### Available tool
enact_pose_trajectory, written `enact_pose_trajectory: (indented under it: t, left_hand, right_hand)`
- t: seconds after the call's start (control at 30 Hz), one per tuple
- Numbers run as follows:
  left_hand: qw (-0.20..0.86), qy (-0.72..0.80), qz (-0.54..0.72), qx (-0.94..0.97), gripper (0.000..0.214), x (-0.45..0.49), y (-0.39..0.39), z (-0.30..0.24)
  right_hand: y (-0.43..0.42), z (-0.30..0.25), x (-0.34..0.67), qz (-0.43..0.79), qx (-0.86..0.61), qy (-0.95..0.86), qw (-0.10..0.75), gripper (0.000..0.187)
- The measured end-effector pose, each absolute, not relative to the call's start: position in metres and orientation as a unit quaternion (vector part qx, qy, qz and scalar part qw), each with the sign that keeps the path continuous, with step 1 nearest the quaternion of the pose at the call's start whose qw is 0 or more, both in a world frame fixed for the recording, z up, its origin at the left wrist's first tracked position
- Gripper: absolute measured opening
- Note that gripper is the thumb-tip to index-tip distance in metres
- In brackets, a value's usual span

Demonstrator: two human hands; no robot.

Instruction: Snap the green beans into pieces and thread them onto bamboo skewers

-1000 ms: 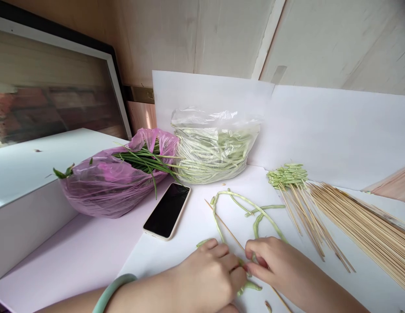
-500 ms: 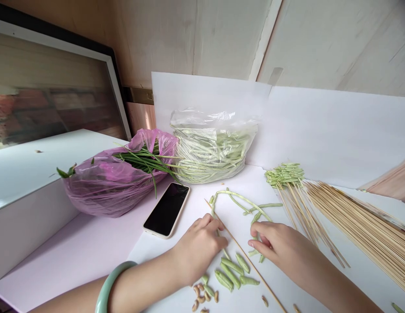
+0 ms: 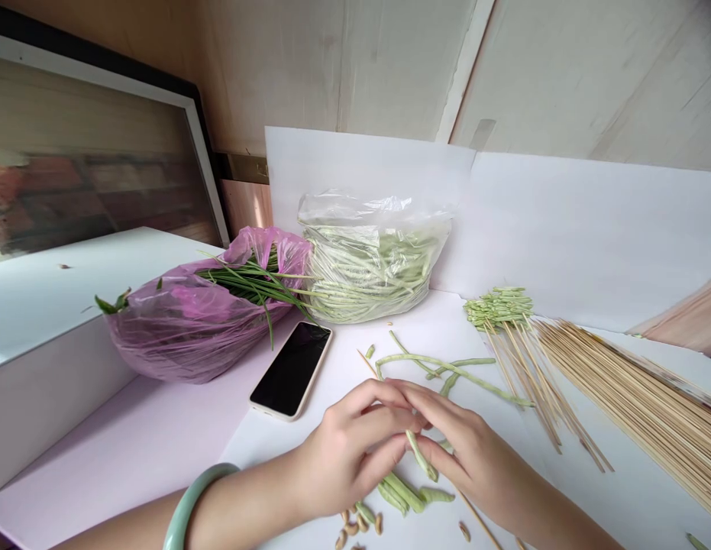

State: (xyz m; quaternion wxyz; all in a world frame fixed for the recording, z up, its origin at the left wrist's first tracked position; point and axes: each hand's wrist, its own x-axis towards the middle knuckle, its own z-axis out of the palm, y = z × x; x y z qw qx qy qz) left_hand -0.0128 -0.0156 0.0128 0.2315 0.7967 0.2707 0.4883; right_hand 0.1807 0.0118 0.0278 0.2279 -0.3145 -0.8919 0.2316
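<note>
My left hand [image 3: 349, 451], with a pale green jade bangle [image 3: 195, 504] on its wrist, and my right hand [image 3: 470, 451] meet at the middle of the white paper sheet [image 3: 286, 451]. Their fingertips pinch a length of green long bean [image 3: 421, 456], which hangs down between them. Below the hands lie short cut bean pieces [image 3: 401, 493] and several tan bean seeds [image 3: 355, 527]. Behind the hands, a long green bean [image 3: 452, 370] stretches across the paper. A thin wooden skewer [image 3: 478, 519] passes under my right hand, and its middle is hidden.
A black phone [image 3: 291, 370] lies left of my hands. Behind it are a pink bag of chives [image 3: 177, 328] and a clear bag of long beans [image 3: 372, 267]. Wooden skewers [image 3: 635, 397] and bean-threaded skewers [image 3: 498, 309] lie to the right.
My hands have moved together from apart and now pinch a bean between them. The long beans behind them have shifted on the paper, and the view has barely moved.
</note>
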Motion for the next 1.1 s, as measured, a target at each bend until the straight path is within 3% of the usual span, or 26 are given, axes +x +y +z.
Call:
enact_pose_trajectory:
  t: [0.1,0.23,0.53,0.87,1.1]
  left_hand:
    - [0.246,0.255,0.505,0.787,0.016,-0.012,-0.018,0.016]
    - [0.256,0.296,0.529,0.753,0.008,-0.011,-0.021,0.018]
    - [0.276,0.414,0.453,0.74,0.016,-0.012,-0.016,0.017]
    - [0.352,0.344,0.347,0.798,0.029,-0.011,-0.013,0.021]
    - [0.652,0.207,0.258,0.682,0.038,-0.018,-0.005,0.025]
  right_hand:
    - [0.011,0.031,0.179,0.262,-0.309,-0.874,0.27,0.031]
    - [0.012,0.036,0.18,0.189,-0.285,-0.889,0.305,0.017]
    - [0.009,0.036,0.181,0.118,-0.277,-0.91,0.283,0.018]
    - [0.003,0.043,0.18,0.028,-0.244,-0.941,0.234,0.026]
    - [-0.005,0.058,0.184,0.325,-0.224,-0.905,0.156,0.025]
